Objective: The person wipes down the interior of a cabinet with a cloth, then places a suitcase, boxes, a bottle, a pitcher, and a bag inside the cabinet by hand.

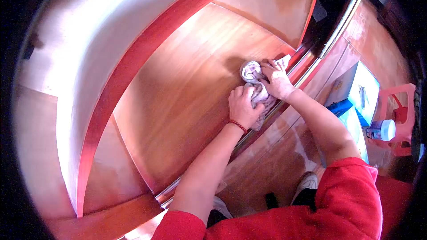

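A crumpled whitish cloth (258,92) with greyish-purple marks lies bunched on a wooden panel (178,93), close to its metal-tracked edge. My left hand (242,107), with a red bead bracelet at the wrist, grips the near part of the cloth with bent fingers. Just beyond it, my right hand (276,80) holds the far part, and a loose corner sticks out past its fingers. Both palms face down, so the cloth beneath them is partly hidden.
A curved reddish board edge (129,66) rises left of the panel. Metal rails (342,22) run along the right side. On the tiled floor stand blue-and-white boxes (362,93), a white-lidded jar (381,130) and a pink plastic stool (405,106). My shoe (308,181) shows below.
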Demonstrator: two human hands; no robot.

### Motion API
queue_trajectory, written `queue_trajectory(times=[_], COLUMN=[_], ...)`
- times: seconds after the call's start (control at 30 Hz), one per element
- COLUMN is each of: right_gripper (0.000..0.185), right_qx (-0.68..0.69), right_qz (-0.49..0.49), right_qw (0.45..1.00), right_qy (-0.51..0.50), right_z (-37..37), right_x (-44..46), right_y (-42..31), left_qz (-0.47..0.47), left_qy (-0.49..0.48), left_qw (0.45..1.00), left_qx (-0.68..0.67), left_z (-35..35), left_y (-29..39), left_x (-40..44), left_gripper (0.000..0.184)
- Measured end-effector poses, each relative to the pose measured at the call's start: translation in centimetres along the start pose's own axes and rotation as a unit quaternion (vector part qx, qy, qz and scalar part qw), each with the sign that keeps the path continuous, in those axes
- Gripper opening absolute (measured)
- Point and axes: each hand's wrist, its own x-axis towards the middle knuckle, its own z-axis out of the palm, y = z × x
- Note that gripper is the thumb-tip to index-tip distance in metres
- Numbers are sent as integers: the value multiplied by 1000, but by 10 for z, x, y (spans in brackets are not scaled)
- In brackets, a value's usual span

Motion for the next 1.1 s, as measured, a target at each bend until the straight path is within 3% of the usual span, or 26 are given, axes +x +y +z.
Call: queue_trajectory(times=[0.1,0.17,0.23,0.3,0.37,0.43,0.47,0.5,0.53,0.57,0.6,0.63,0.7,0.73,0.83,0.87,0.97,1.0,1.03,1.1], right_gripper=[19,23,32,34,33,32,33,39,44,50,55,49,47,45,40,40,34,29,23,24], right_qx=[57,53,129,203,320,290,219,202,151,99,101,43,-20,-53,-27,-26,85,168,250,168], right_qz=[7,-3,44,31,131,147,142,186,149,111,127,113,57,21,11,9,60,113,164,181], right_qw=[995,988,956,919,885,928,960,951,974,989,983,986,989,994,992,992,978,972,952,952], right_qy=[-77,-143,-261,-337,-313,-184,-96,-140,-82,-26,-88,-119,-134,-98,-123,-119,-182,-124,-66,182], right_z=[-5,-17,-43,-52,-56,-26,-17,-22,-11,2,-9,-18,-7,-5,-9,-11,-21,-29,-33,-26], right_x=[1,0,6,8,5,-1,-4,0,-6,-13,-13,-14,-20,-26,-26,-23,-16,-14,-12,-9], right_y=[-7,-29,-64,-79,-88,-77,-78,-81,-79,-78,-88,-97,-97,-99,-101,-98,-83,-79,-75,-63], left_qz=[7,-121,-293,-297,-270,-249,-323,-390,-386,-296,-183,-178,-55,-70,-133,-72,-70,-57,-100,-168], left_qy=[-14,-157,-300,-297,-256,-234,-126,-15,-26,-17,-5,-12,-30,-13,-26,5,-5,1,-33,-39], left_qw=[1000,968,817,719,747,742,762,769,769,905,979,980,978,987,986,993,998,998,992,954], left_qx=[-1,-152,-397,-553,-551,-577,-547,-506,-509,-307,-85,-87,197,143,94,88,1,-35,-76,-244], left_z=[-12,-36,-83,-119,-139,-148,-145,-139,-130,-121,-115,-110,-101,-95,-91,-83,-68,-61,-55,-38], left_y=[-4,-15,-22,-33,-56,-68,-82,-91,-92,-92,-89,-81,-65,-69,-58,-58,-48,-41,-34,-9], left_x=[-6,-12,-16,-29,-38,-37,-39,-41,-43,-48,-50,-52,-53,-48,-38,-36,-29,-23,-16,-4], left_gripper=[38,40,40,39,43,44,49,54,54,59,64,64,67,65,64,61,57,53,51,48])
